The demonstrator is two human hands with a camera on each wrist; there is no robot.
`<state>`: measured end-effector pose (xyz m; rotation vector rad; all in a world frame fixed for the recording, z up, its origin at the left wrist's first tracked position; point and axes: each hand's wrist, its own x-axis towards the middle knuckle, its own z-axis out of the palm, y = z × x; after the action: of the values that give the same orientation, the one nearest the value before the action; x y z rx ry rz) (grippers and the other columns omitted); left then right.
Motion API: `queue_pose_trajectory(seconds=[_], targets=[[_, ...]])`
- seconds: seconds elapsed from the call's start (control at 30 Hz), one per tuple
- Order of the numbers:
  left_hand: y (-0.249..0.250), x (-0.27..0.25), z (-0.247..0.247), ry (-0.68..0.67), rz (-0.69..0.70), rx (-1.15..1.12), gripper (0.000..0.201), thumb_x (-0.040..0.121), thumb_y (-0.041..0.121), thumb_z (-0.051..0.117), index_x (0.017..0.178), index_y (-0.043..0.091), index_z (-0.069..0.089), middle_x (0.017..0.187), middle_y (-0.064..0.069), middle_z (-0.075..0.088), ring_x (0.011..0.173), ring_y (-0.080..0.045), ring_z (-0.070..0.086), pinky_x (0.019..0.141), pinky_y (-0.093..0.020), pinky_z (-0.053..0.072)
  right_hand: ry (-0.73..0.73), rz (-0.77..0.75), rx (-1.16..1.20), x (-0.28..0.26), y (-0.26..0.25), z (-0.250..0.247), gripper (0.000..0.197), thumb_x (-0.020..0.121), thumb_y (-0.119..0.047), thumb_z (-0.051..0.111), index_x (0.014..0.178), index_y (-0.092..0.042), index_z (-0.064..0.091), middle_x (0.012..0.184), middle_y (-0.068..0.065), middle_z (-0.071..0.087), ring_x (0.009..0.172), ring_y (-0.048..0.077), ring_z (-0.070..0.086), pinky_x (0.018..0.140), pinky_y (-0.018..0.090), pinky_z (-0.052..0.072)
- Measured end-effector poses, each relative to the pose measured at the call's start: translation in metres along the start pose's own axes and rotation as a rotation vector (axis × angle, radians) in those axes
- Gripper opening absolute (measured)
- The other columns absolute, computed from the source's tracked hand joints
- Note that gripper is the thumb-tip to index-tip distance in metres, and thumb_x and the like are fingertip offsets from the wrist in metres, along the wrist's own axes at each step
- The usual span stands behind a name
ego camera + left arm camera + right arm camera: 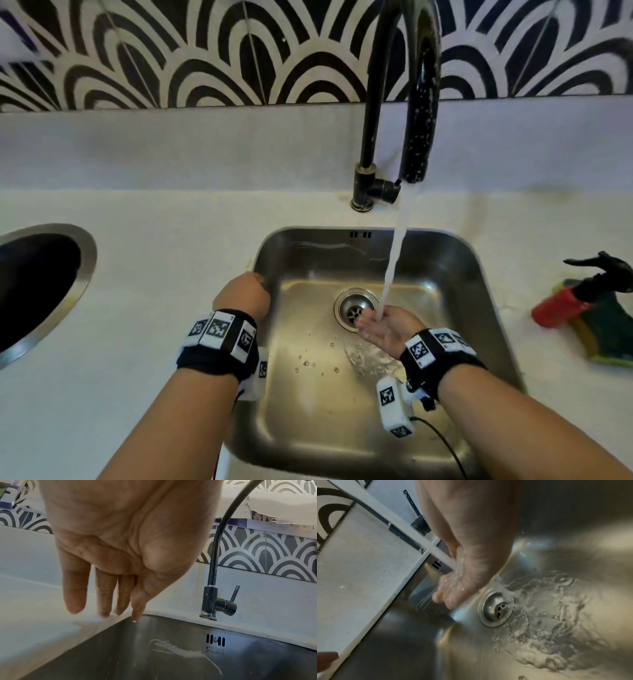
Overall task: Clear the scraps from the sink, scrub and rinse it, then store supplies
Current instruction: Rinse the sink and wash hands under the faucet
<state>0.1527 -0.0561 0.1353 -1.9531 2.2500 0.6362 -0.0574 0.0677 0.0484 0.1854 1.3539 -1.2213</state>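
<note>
A steel sink (455,274) sits in a white counter, with a round drain (354,308) at its middle. A black tap (416,113) runs a white stream of water (394,260) into it. My right hand (383,327) lies palm up and cupped under the stream, beside the drain (496,608); water splashes off the right hand (462,582) onto the basin floor. My left hand (245,294) rests at the sink's left rim; in the left wrist view the left hand (109,588) hangs with straight fingers (74,588) touching the rim. A soap streak (180,651) marks the back wall.
A red spray bottle (565,305) with a black trigger lies on a green and yellow sponge (609,329) on the counter right of the sink. A round steel-rimmed opening (82,270) is set into the counter at far left. Patterned black and white tiles back the counter.
</note>
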Motion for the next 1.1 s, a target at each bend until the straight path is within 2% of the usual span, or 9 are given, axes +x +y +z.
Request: queue_pose_trajectory(seconds=[0.07,0.17,0.23,0.4,0.53,0.73,0.83,0.97,1.1], targets=[[-0.001,0.005,-0.002,-0.008,0.009,-0.005,0.04,0.09,0.008,0.044,0.127,0.015,0.057,0.133,-0.01,0.055,0.121,-0.028,0.053,0.101,-0.036,0.042,-0.002,0.007,0.057,0.004,0.008,0.008,0.018,0.099,-0.011,0.038,0.1,-0.002,0.054,0.086,0.015,0.065,0.073,0.027,0.064,0.065,0.034,0.056],[-0.002,0.011,-0.005,-0.018,0.026,-0.009,0.041,0.09,0.008,0.044,0.128,0.016,0.057,0.134,-0.01,0.055,0.122,-0.027,0.052,0.102,-0.035,0.041,-0.018,0.0,0.055,0.006,0.016,0.031,0.028,0.1,-0.009,0.037,0.124,-0.003,0.051,0.119,0.009,0.063,0.114,0.036,0.059,0.099,0.036,0.048],[-0.004,0.016,-0.005,-0.034,0.036,-0.019,0.041,0.089,0.009,0.045,0.127,0.018,0.057,0.133,-0.008,0.056,0.121,-0.026,0.054,0.1,-0.035,0.042,-0.018,-0.044,0.035,0.009,0.012,0.058,0.038,0.102,-0.011,0.032,0.135,0.005,0.04,0.13,0.021,0.053,0.129,0.036,0.047,0.105,0.039,0.042],[-0.011,0.02,0.0,-0.036,0.047,0.0,0.044,0.091,0.013,0.042,0.133,0.017,0.05,0.13,-0.009,0.058,0.118,-0.026,0.055,0.095,-0.034,0.044,-0.085,-0.195,-0.056,0.018,-0.029,0.144,0.047,0.102,-0.011,0.018,0.142,0.014,0.02,0.149,0.033,0.022,0.137,0.046,0.026,0.114,0.052,0.026],[-0.014,0.018,0.0,0.013,0.082,0.009,0.037,0.099,0.025,0.034,0.126,0.008,0.052,0.119,-0.013,0.063,0.109,-0.028,0.059,0.082,-0.032,0.043,-0.089,-0.279,-0.014,0.03,-0.061,0.181,0.044,0.1,-0.009,0.025,0.139,0.012,0.03,0.146,0.03,0.032,0.133,0.043,0.036,0.108,0.048,0.038],[-0.016,0.022,-0.002,0.007,0.097,0.013,0.035,0.094,0.015,0.037,0.124,0.014,0.056,0.123,-0.01,0.061,0.114,-0.028,0.057,0.089,-0.033,0.044,-0.028,-0.293,-0.046,0.004,-0.063,0.161,0.047,0.102,-0.017,0.023,0.142,0.006,0.031,0.148,0.02,0.036,0.138,0.036,0.033,0.112,0.046,0.03],[-0.015,0.024,-0.004,-0.001,0.101,-0.004,0.037,0.09,0.014,0.041,0.121,0.021,0.059,0.125,-0.006,0.061,0.114,-0.026,0.057,0.091,-0.033,0.045,0.022,-0.174,0.036,-0.01,-0.038,0.129,0.045,0.104,-0.022,0.028,0.139,0.005,0.038,0.145,0.014,0.042,0.139,0.033,0.032,0.117,0.039,0.022],[-0.01,0.025,-0.005,-0.022,0.107,0.012,0.041,0.091,0.018,0.042,0.129,0.024,0.056,0.132,-0.002,0.057,0.12,-0.024,0.055,0.096,-0.035,0.044,0.054,-0.076,0.056,-0.025,-0.003,0.087,0.042,0.104,-0.02,0.028,0.133,0.005,0.045,0.142,0.018,0.045,0.126,0.031,0.046,0.106,0.038,0.032],[-0.01,0.025,-0.005,-0.037,0.112,0.02,0.035,0.089,0.018,0.043,0.117,0.021,0.063,0.123,-0.007,0.063,0.111,-0.028,0.059,0.09,-0.035,0.047,0.07,-0.082,0.139,-0.031,0.012,0.053,0.041,0.103,-0.02,0.03,0.126,0.008,0.05,0.127,0.024,0.056,0.12,0.035,0.052,0.103,0.041,0.037]])
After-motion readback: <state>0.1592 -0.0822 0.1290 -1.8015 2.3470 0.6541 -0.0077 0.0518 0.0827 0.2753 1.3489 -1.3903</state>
